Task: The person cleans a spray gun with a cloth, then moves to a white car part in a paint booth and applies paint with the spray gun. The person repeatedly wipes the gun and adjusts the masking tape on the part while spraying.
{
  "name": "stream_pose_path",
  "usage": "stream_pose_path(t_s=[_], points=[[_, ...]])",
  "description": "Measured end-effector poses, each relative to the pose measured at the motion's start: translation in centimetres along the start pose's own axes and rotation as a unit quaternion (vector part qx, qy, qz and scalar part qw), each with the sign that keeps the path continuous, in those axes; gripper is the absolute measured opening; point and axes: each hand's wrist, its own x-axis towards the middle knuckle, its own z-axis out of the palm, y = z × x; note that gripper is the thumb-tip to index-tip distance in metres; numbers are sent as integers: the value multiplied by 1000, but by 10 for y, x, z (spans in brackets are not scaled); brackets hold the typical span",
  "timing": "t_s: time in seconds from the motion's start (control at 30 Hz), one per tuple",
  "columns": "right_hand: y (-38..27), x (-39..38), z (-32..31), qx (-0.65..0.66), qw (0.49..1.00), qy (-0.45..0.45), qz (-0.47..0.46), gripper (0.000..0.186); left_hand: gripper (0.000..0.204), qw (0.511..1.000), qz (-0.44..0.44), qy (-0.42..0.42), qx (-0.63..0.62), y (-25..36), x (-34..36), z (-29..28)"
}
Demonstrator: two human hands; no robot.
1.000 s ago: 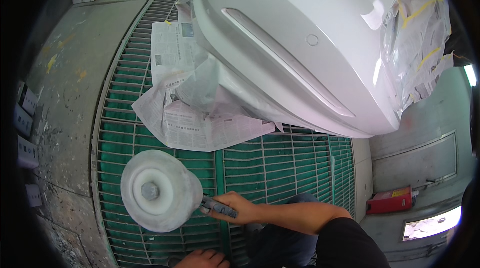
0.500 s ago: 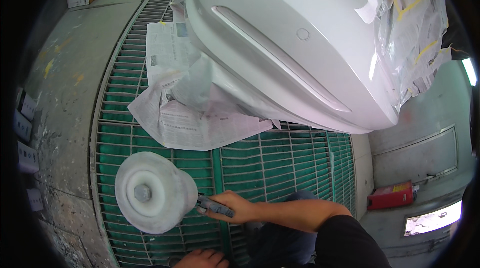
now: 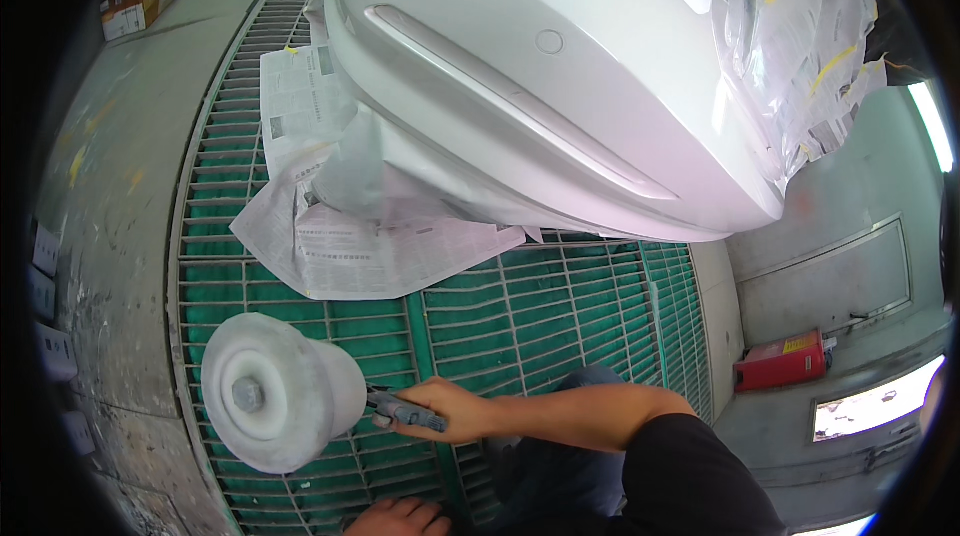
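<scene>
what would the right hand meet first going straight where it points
Past the spray gun in the right hand, the way leftward looks free over the grate, perhaps as far as the boxes; depth is unclear.

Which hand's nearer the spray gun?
Right. The right hand grips the spray gun; the left hand is apart from it, below it at the view's lower edge.

Short black sleeve, blue trousers, bare hands
</scene>
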Motion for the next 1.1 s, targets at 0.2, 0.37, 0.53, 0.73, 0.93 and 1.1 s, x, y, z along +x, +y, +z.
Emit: stream_pose_path(t_s=[0.2,0.37,0.53,0.73,0.93,1.1], points=[[1,0,-1,18,1000,1,13,19,44,1000,4,20,4,0,1,1],[-1,2,-2,24,999,18,-14,21,44,999,7,31,0,-1,1,-1],[-7,3,-4,43,999,-14,27,24,42,998,24,48,-23,-7,2,5],[-2,8,-1,63,998,5,15,23,42,997,30,70,2,-9,0,6],[-2,10,-6,36,999,10,-11,21,40,998,8,53,-33,-14,6,6],[-1,10,-9,31,999,5,10,21,39,999,-13,24,-39,-22,11,8]])
